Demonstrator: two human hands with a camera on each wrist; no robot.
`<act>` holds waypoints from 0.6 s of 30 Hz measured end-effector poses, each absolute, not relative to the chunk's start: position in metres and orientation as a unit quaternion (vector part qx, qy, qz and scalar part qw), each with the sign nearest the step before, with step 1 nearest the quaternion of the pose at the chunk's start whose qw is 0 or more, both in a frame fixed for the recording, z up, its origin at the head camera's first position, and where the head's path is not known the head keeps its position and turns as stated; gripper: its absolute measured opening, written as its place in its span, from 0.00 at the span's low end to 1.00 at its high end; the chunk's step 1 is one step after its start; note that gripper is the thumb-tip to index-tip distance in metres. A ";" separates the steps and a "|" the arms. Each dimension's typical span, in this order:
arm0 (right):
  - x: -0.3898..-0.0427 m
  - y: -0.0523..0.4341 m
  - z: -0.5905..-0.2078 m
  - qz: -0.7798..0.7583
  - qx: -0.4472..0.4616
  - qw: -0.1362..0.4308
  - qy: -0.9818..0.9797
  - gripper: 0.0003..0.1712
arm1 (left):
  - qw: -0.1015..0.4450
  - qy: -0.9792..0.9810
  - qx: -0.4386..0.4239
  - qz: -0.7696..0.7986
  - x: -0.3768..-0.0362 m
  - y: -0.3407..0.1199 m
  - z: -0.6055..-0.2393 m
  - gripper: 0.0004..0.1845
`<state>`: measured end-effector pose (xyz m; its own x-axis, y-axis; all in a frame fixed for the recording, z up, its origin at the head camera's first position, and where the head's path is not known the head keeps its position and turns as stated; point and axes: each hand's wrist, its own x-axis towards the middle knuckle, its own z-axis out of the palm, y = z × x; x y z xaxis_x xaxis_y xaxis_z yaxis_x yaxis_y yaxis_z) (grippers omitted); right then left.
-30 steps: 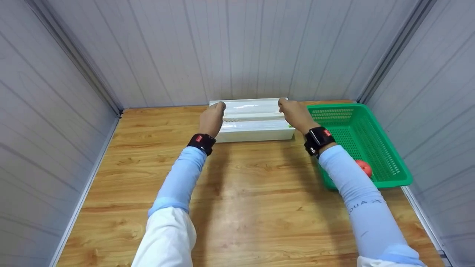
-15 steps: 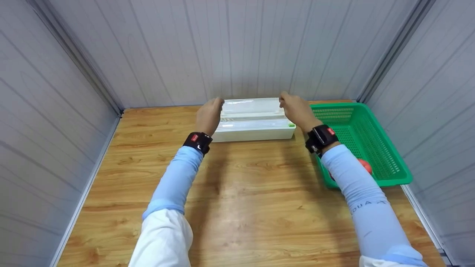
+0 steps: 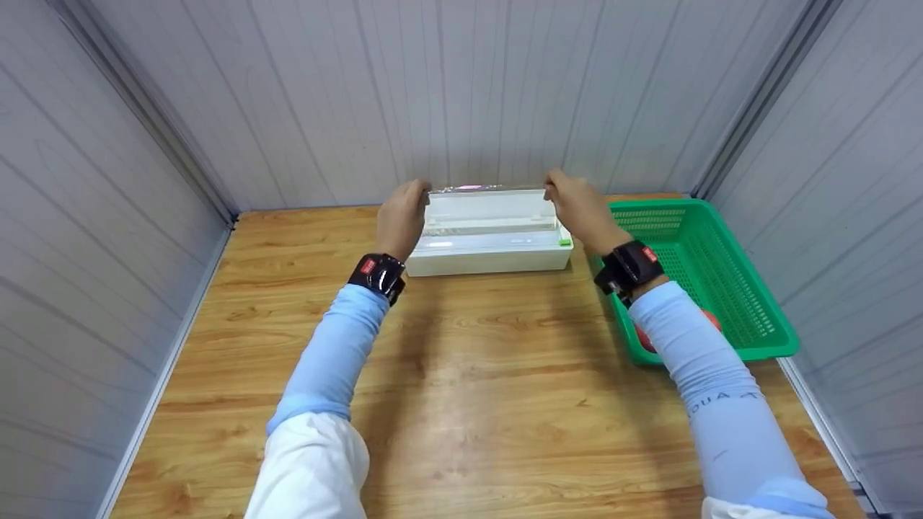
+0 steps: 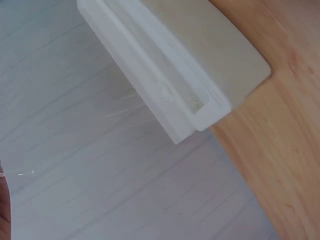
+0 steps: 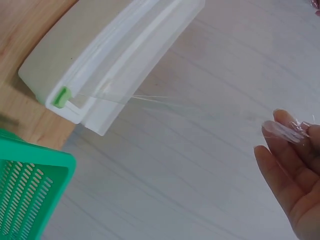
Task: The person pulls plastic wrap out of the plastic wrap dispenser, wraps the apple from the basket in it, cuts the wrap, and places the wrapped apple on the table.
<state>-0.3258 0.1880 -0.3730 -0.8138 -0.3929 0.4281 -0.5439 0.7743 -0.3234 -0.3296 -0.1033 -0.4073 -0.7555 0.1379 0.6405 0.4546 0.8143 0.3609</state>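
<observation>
A white cling film dispenser with its lid raised stands against the back wall. On its right end sits a small green slide cutter. A clear sheet of cling film stretches between my hands above the box. My left hand pinches the film's left corner; in the left wrist view only a sliver of that hand shows at the edge. With my right hand I pinch the other corner, where the film bunches at the fingertips in the right wrist view.
A green plastic basket stands to the right, under my right forearm. Inside lie red round fruits, partly hidden by the sleeve. Wall panels enclose the wooden table at the back and both sides.
Both hands have risen, moving slightly apart and drawing the cling film up out of the dispenser. The right forearm has shifted a little rightward, uncovering more of the red fruit on its left.
</observation>
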 end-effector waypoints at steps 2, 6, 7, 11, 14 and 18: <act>-0.323 0.187 -0.371 0.218 0.250 0.177 -0.927 0.11 | 0.311 -0.894 -0.170 -0.275 -0.329 -0.104 -0.405 0.07; -0.318 0.187 -0.367 0.211 0.251 0.200 -0.923 0.13 | 0.318 -0.885 -0.177 -0.289 -0.327 -0.105 -0.401 0.07; -0.317 0.187 -0.367 0.210 0.251 0.207 -0.922 0.13 | 0.318 -0.885 -0.177 -0.290 -0.326 -0.105 -0.400 0.08; -0.312 0.188 -0.364 0.216 0.250 0.222 -0.917 0.13 | 0.315 -0.885 -0.181 -0.291 -0.323 -0.104 -0.394 0.08; -0.310 0.188 -0.361 0.220 0.249 0.236 -0.913 0.13 | 0.317 -0.884 -0.187 -0.288 -0.322 -0.106 -0.391 0.09; -0.308 0.186 -0.356 0.227 0.249 0.246 -0.908 0.14 | 0.323 -0.881 -0.191 -0.288 -0.323 -0.108 -0.387 0.10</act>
